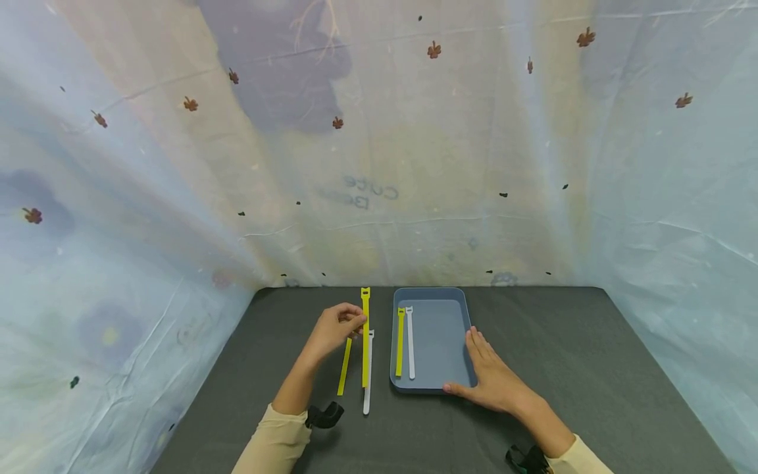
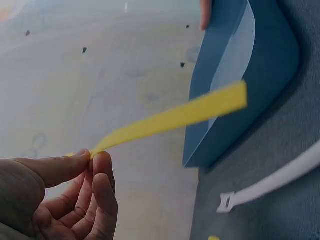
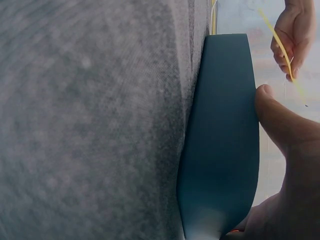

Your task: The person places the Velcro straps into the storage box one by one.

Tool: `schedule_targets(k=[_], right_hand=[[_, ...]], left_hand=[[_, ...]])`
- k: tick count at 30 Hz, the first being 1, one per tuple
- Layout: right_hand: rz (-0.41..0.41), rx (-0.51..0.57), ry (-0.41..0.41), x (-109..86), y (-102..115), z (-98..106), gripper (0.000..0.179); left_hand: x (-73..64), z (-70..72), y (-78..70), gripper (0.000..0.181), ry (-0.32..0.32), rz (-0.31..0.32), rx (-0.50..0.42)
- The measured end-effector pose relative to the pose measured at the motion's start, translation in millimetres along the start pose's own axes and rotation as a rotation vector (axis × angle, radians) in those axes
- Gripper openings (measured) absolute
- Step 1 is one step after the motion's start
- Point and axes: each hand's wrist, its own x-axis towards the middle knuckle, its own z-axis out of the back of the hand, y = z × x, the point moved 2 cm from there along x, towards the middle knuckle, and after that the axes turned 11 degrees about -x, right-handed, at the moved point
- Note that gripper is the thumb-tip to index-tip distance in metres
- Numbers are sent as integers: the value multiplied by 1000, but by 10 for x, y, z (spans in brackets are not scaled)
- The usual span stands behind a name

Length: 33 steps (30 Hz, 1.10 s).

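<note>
My left hand (image 1: 334,332) pinches a yellow hook-and-loop cable tie (image 1: 365,355) between thumb and fingertips, above the dark table. In the left wrist view that cable tie (image 2: 175,116) stretches away from the fingertips, its square end in front of the tray. A second yellow cable tie (image 1: 344,370) and a white cable tie (image 1: 367,394) lie on the cloth below the hand. The blue-grey tray (image 1: 441,342) holds one yellow cable tie (image 1: 400,343) and one white cable tie (image 1: 411,345), side by side along its left. My right hand (image 1: 497,382) touches the tray's near right corner, fingers straight.
A dark grey cloth (image 1: 568,349) covers the table. Behind it and at both sides hangs a pale patterned curtain (image 1: 414,151). Black straps (image 1: 324,416) circle the wrists.
</note>
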Motion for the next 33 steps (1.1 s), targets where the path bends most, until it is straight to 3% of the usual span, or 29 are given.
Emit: schedule_targets(k=[13,22,33], right_hand=[[-8,0,0,-13,-25,-16,132],[-12,-19,1,5,-23,3,134],[-18,-18,5,14,-43,-15,135]], left_hand=[[152,-312,-22,22,76,-4,-56],[334,-531,-50,21,107,9,-87],[496,-817,9,23,154,56,-133]])
